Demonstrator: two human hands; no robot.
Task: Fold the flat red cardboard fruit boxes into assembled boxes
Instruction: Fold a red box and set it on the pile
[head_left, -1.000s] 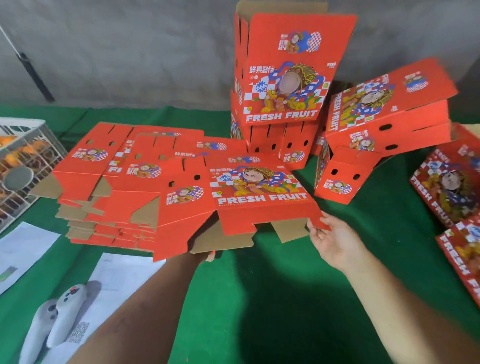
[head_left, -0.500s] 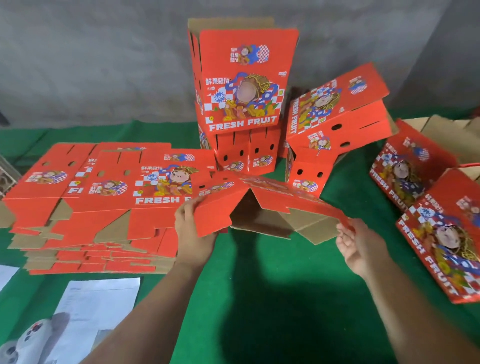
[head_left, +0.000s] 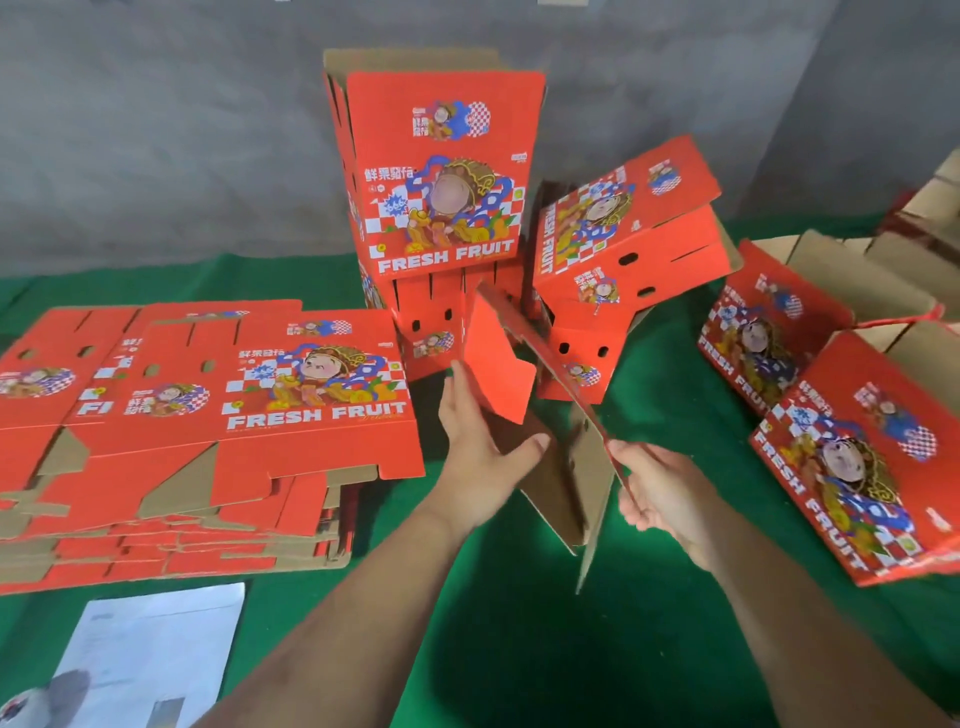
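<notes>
Holding a flat red cardboard fruit box (head_left: 501, 358) tilted on edge.
Left hand (head_left: 480, 449) gripping its flap; right hand (head_left: 662, 491) pinching its edge.

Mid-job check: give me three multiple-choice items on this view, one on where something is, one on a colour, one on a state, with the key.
1. Where does the stack of flat boxes lie?
A. to the person's left on the table
B. on top of the tall upright box
C. at the far right edge

2. What colour is the table cover?
A. blue
B. green
C. white

3. What state is the held box in?
A. fully assembled and closed
B. lying flat on the stack
C. partly opened, held off the table by both hands

Key: 1 A, the stack sits left of both forearms. 2 B, green cloth shows between the boxes. 3 C, the left hand grips one panel and the right hand pinches another edge, with brown inner flaps hanging open.
</notes>
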